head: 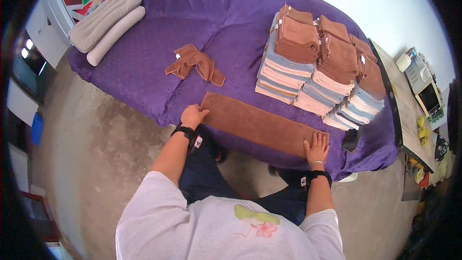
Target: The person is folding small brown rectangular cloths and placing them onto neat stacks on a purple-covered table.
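A brown towel, folded into a long strip (258,124), lies flat along the front edge of a purple-covered sofa or bed (231,61). My left hand (194,115) grips its left end, thumb on top and fingers curled at the edge. Flat on the strip's right end rests my right hand (317,148), fingers slightly apart. Beyond the strip, a crumpled brown towel (196,63) with a white tag lies loose. To the right stand several stacks of folded towels, brown ones (297,38) on top of blue and pink ones (285,74).
Two beige cushions (106,23) lie at the back left of the purple cover. A dark flat object, perhaps a phone (351,141), is near the right front edge. At the far right, a wooden table (400,94) holds a white device and yellow items.
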The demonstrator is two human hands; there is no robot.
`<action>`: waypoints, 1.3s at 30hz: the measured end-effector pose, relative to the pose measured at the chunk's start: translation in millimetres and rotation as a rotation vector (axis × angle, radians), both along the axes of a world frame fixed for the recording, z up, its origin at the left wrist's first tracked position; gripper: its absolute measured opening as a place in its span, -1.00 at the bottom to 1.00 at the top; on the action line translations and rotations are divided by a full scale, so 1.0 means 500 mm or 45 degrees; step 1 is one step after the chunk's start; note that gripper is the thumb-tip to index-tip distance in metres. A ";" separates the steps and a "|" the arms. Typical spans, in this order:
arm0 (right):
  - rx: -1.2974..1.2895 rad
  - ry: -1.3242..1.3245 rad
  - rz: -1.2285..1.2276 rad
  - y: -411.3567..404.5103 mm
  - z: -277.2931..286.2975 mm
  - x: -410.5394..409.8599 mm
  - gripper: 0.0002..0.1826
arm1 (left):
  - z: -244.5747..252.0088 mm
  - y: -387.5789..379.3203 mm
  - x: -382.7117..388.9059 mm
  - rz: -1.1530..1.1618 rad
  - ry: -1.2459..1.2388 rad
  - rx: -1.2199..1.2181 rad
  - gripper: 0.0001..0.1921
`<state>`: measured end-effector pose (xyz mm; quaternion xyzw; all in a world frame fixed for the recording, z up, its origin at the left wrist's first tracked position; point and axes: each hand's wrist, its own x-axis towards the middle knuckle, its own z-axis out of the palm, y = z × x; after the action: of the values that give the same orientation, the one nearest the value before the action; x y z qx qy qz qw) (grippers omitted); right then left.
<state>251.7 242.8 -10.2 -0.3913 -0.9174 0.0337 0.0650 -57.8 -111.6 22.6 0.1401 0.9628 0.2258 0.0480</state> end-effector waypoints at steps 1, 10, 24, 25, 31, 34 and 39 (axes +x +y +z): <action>0.008 0.003 0.002 0.000 0.003 -0.004 -0.36 | 0.002 0.002 -0.002 -0.041 -0.115 -0.043 -0.64; -1.587 0.833 0.157 -0.167 0.075 -0.147 -0.56 | 0.069 0.178 0.145 -0.370 -0.196 0.684 -0.75; -1.279 1.078 0.000 0.003 0.075 -0.075 -0.73 | 0.014 0.275 0.311 -0.720 -0.449 0.895 -0.77; -1.283 1.034 -0.137 0.019 0.091 -0.051 -0.75 | -0.001 0.262 0.294 -0.710 -0.444 0.881 -0.77; -0.698 0.682 -0.419 0.108 -0.001 0.063 -0.75 | -0.035 0.264 0.279 -0.320 -0.754 0.795 -0.77; -0.621 0.705 -0.387 0.120 -0.011 0.065 -0.76 | -0.025 0.287 0.276 -0.288 -0.863 0.767 -0.73; -0.568 0.670 -0.523 0.122 0.011 0.091 -0.73 | -0.007 0.311 0.273 -0.283 -0.901 0.636 -0.65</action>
<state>297.2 303.6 -4.6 -0.5490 -0.7423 0.3175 0.2164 79.0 43.7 19.0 0.1642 0.7822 0.4789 0.3631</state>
